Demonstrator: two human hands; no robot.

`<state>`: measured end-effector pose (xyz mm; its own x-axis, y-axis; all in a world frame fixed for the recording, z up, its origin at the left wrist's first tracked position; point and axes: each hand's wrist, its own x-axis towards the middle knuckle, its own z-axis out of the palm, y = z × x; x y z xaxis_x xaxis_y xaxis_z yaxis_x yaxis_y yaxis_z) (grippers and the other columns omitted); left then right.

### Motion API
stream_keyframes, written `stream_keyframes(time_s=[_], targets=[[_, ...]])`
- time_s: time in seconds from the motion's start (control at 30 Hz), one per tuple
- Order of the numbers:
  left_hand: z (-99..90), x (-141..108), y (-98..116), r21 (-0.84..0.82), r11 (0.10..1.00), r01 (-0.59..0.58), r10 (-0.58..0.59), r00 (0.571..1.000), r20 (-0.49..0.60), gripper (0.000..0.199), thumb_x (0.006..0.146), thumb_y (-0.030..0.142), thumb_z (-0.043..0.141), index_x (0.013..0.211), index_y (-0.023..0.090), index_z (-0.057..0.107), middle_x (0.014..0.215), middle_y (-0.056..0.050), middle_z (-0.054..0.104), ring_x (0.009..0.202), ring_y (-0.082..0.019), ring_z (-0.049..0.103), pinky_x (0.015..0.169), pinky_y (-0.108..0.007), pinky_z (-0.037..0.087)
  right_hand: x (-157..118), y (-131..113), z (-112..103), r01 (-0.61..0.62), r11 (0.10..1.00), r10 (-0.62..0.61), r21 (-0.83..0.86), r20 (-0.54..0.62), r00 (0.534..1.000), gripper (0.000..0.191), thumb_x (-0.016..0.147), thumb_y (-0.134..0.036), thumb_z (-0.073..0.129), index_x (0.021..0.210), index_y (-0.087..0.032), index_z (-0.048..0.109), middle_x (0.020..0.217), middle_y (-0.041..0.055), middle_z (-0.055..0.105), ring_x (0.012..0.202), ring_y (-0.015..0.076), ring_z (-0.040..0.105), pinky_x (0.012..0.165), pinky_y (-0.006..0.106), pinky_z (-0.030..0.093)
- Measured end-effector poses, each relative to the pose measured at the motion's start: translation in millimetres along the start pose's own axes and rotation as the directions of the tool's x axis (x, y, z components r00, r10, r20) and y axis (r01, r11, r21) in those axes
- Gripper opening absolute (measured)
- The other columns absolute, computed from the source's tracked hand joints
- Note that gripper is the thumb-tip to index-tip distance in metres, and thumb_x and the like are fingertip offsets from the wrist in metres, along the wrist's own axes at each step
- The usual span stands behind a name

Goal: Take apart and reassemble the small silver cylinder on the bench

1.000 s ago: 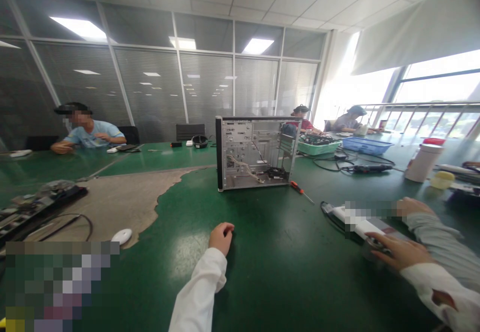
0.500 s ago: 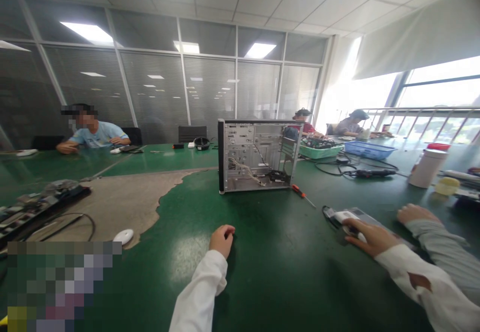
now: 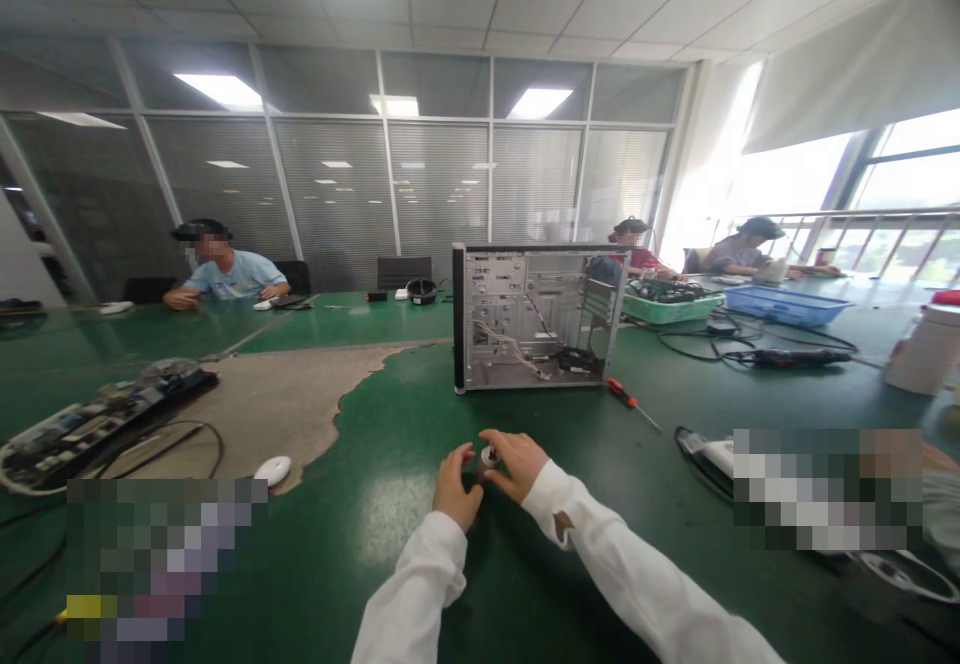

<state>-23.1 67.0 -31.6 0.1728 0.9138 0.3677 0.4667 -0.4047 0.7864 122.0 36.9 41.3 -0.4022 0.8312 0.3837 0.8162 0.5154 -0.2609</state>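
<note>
My right hand (image 3: 519, 464) has its fingers curled round a small whitish, round-ended object (image 3: 489, 456), too small to name. Close on its left, my left hand (image 3: 456, 489) is open, with thumb and fingers apart. Whether it touches the object I cannot tell. Beyond both hands an open computer case (image 3: 536, 319) stands upright, its metal inside and loose cables facing me. An orange-handled screwdriver (image 3: 630, 402) lies at the case's right front corner.
A stripped circuit assembly (image 3: 112, 419) and a white oval puck (image 3: 272, 471) are on the left. Right of the case stand a green basket (image 3: 671, 309), a blue basket (image 3: 787, 306) and a pale bottle (image 3: 926, 349). Black cables (image 3: 799, 356) lie before them. Other people sit around the table.
My right hand has come from the devices on the right to beside my left hand, bringing the small object. My left hand's fingers have spread. The view has turned slightly left.
</note>
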Motion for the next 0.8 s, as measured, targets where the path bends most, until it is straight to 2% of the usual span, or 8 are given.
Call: stream_keyframes(time_s=[0.07, 0.17, 0.3, 0.4, 0.53, 0.8], targets=[[0.0, -1, 0, 0.017, 0.999, -0.040, 0.040, 0.999, -0.006, 0.055, 0.056, 0.004, 0.050, 0.109, 0.017, 0.041, 0.105, -0.007, 0.052, 0.099, -0.019, 0.046, 0.086, -0.034, 0.036, 6, -1, 19, -0.026, 0.999, 0.027, 0.038, -0.023, 0.999, 0.049, 0.063, -0.022, 0.053, 0.110, -0.015, 0.040, 0.094, 0.0086, 0.056, 0.087, 0.0227, 0.051, 0.076, 0.036, 0.038], [0.4, -2, 1, 0.067, 0.995, -0.071, 0.070, 0.997, 0.017, 0.054, 0.057, 0.007, 0.051, 0.109, 0.017, 0.041, 0.109, -0.007, 0.050, 0.102, -0.019, 0.044, 0.090, -0.034, 0.033, 4, 8, 45, -0.082, 0.978, 0.101, 0.191, -0.091, 0.991, 0.049, 0.065, -0.020, 0.050, 0.112, -0.014, 0.036, 0.097, 0.0091, 0.053, 0.089, 0.0201, 0.050, 0.079, 0.034, 0.039], [1.5, -1, 2, 0.130, 0.991, -0.028, 0.019, 0.997, 0.072, 0.056, 0.055, 0.008, 0.054, 0.109, 0.018, 0.041, 0.111, -0.006, 0.050, 0.103, -0.020, 0.044, 0.090, -0.034, 0.032, -9, 23, 69, -0.078, 0.931, 0.126, 0.356, -0.115, 0.985, 0.063, 0.064, -0.016, 0.048, 0.122, -0.015, 0.023, 0.099, 0.0081, 0.052, 0.088, 0.0180, 0.051, 0.082, 0.035, 0.040], [2.3, 0, 4, 0.158, 0.987, 0.003, -0.015, 0.997, 0.079, 0.054, 0.056, 0.010, 0.055, 0.108, 0.018, 0.042, 0.110, -0.006, 0.050, 0.103, -0.021, 0.044, 0.090, -0.034, 0.031, -16, 28, 72, -0.009, 0.916, 0.084, 0.402, -0.171, 0.982, 0.069, 0.062, -0.011, 0.045, 0.126, -0.019, 0.017, 0.105, 0.0070, 0.048, 0.087, 0.0164, 0.051, 0.082, 0.034, 0.041], [2.8, 0, 6, 0.182, 0.983, 0.038, -0.051, 0.996, 0.068, 0.052, 0.057, 0.009, 0.054, 0.107, 0.018, 0.045, 0.107, -0.007, 0.052, 0.101, -0.021, 0.044, 0.089, -0.034, 0.031, -16, 26, 69, 0.119, 0.935, -0.051, 0.333, -0.206, 0.977, 0.071, 0.060, -0.007, 0.041, 0.126, -0.022, 0.021, 0.114, 0.0076, 0.042, 0.102, 0.0194, 0.042, 0.088, 0.036, 0.037], [2.9, -2, 6, 0.186, 0.982, 0.035, -0.049, 0.996, 0.073, 0.049, 0.059, 0.010, 0.055, 0.106, 0.018, 0.045, 0.105, -0.006, 0.053, 0.098, -0.020, 0.045, 0.088, -0.033, 0.031, -17, 29, 71, 0.150, 0.950, -0.105, 0.274, -0.173, 0.979, 0.068, 0.059, -0.008, 0.041, 0.125, -0.020, 0.025, 0.115, 0.0081, 0.043, 0.103, 0.0201, 0.041, 0.088, 0.036, 0.037]])
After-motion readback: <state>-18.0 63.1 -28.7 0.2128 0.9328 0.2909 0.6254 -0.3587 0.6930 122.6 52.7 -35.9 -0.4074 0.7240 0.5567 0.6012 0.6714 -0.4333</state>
